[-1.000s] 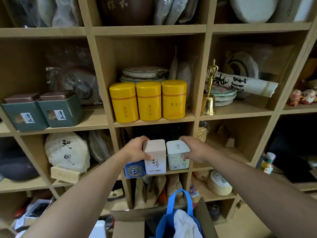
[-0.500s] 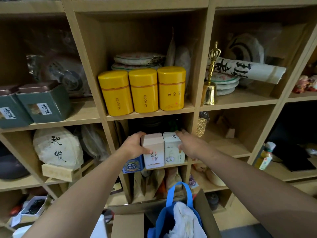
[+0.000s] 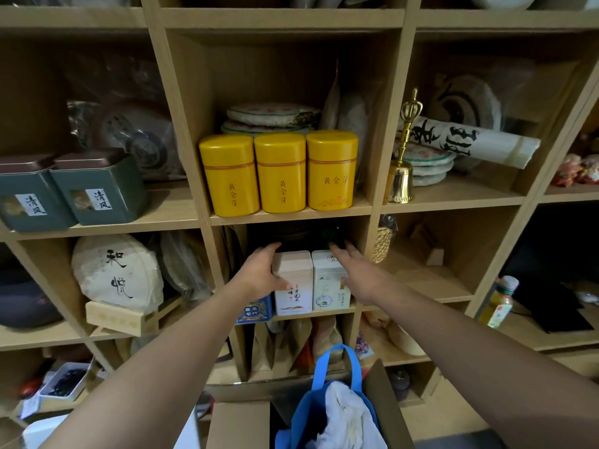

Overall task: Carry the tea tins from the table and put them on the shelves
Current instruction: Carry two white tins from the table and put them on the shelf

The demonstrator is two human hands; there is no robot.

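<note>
Two small tea tins stand upright side by side on the shelf board (image 3: 324,313) of the middle cubby: a cream tin (image 3: 296,286) on the left and a white tin with a green drawing (image 3: 325,286) on the right. My left hand (image 3: 259,273) wraps the cream tin's left side, thumb on its front. My right hand (image 3: 356,273) lies along the white tin's right side with its fingers straight and spread, the thumb just touching the tin. A small blue tin (image 3: 254,311) sits left of the cream one, partly hidden by my left wrist.
Three yellow tins (image 3: 280,171) fill the cubby above, two dark green tins (image 3: 97,189) stand on the shelf to the left, and a brass bell (image 3: 402,176) to the right. Below my arms sit a blue bag (image 3: 324,400) and a cardboard box (image 3: 240,422).
Both tins have gone from held in front of the cubby to standing on its shelf. My right hand has opened and slid to the white tin's side.
</note>
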